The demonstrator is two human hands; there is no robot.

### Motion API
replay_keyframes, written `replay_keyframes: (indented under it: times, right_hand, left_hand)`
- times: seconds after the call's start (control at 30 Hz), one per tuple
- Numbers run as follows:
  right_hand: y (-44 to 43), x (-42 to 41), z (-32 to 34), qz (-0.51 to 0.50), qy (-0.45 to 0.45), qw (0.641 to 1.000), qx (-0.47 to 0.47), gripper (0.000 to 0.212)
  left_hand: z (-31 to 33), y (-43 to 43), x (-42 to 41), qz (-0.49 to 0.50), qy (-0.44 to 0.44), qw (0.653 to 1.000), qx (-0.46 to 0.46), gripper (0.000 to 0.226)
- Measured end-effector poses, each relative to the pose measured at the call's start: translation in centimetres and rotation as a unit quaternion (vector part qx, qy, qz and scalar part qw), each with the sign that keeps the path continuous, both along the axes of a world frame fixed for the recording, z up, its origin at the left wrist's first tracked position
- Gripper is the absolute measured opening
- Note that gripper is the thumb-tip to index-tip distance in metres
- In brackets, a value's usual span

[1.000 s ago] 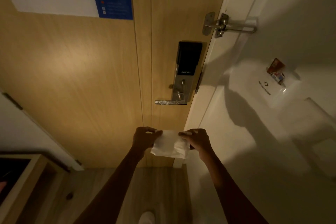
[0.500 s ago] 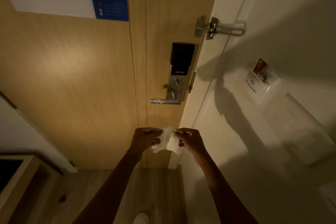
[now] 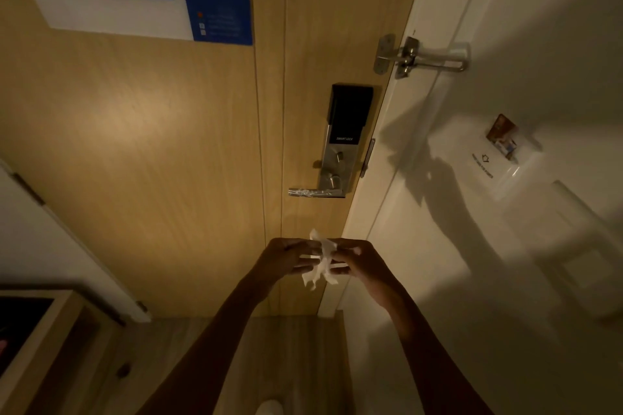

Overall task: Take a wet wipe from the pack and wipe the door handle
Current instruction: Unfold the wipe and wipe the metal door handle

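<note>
Pinching a crumpled white wet wipe (image 3: 319,261) between them, the left hand (image 3: 286,258) and right hand (image 3: 362,263) meet in front of the tan wooden door (image 3: 151,145), fingers closed on the wipe. Farther off, just above, the silver lever door handle (image 3: 315,192) juts left from its lock plate, untouched.

Your left hand (image 3: 286,256) and right hand (image 3: 359,261) meet in front of you, both pinching a crumpled white wipe (image 3: 318,261) between them. They hang below the handle (image 3: 315,192), not touching it. The handle juts left from the smart lock (image 3: 345,131) on the wooden door (image 3: 151,145). A swing latch (image 3: 418,55) bridges door and white frame (image 3: 387,145). A keycard (image 3: 502,136) sits in a holder on your right wall.
</note>
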State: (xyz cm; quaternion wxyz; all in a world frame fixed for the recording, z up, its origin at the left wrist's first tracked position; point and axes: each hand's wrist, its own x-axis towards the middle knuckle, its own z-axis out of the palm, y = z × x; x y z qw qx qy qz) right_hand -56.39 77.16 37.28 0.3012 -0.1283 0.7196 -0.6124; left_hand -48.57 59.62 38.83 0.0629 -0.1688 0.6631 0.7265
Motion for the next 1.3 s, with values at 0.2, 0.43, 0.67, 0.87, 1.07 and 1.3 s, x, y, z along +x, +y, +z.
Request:
replay_keyframes:
  times: [0.2,0.43,0.67,0.87,1.07,1.3]
  right_hand:
    - [-0.1,-1.0,0.1,0.060,0.017,0.998,0.000,0.046]
    - [-1.3,-2.1,-0.3,0.000,0.028,0.999,0.022,0.030]
    - [-2.2,-3.2,0.6,0.046,0.047,0.997,0.040,0.020]
    - [-2.9,-3.6,0.3,0.017,0.053,0.997,0.045,0.035]
    - [-3.4,-4.1,-0.6,-0.056,0.106,0.989,0.088,0.022]
    - [-2.9,-5.6,-1.1,-0.311,0.228,0.917,0.103,0.023]
  left_hand:
    - [1.8,-1.5,0.1,-0.073,0.004,0.997,-0.021,0.028]
    - [0.7,-4.5,-0.8,-0.068,0.005,0.998,-0.015,0.035]
    - [-1.2,-5.1,-2.9,-0.115,0.068,0.964,-0.228,0.036]
    - [-1.5,-5.1,-4.8,-0.052,0.124,0.969,-0.206,0.022]
    - [-1.6,-5.8,-6.3,-0.054,0.123,0.970,-0.201,0.017]
    - [-2.1,-8.9,-6.9,0.061,0.102,0.977,-0.179,0.019]
